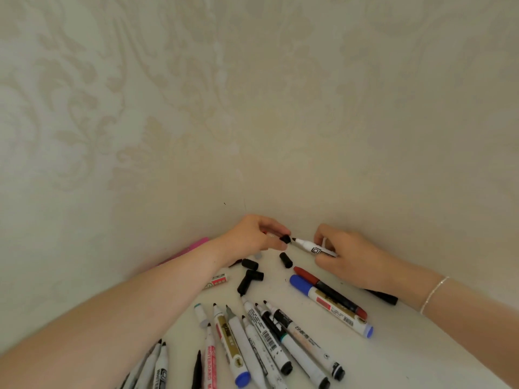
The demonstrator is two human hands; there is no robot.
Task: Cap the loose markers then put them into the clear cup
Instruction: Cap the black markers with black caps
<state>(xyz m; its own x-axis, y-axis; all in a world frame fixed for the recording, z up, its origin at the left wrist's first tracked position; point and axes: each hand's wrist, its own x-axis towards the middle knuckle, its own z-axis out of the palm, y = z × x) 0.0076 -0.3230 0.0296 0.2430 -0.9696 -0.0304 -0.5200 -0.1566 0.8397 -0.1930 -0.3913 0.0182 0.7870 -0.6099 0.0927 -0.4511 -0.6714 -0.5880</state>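
Observation:
My right hand (345, 256) grips a white marker (310, 246) by its barrel, black tip pointing left. My left hand (257, 235) pinches a black cap (286, 238) just off that tip, a small gap between them. Loose black caps (286, 259) lie on the white table below my hands. Several uncapped markers (264, 341) lie fanned out nearer to me. A capped blue marker (328, 304) and a red-capped marker (328, 290) lie side by side to the right. The clear cup is not in view.
The white table (393, 346) meets a patterned wall (252, 108) just behind my hands. A pink object (193, 247) lies against the wall by my left forearm. A small red and white eraser (217, 280) sits under that arm. A black marker (383, 296) lies beneath my right wrist.

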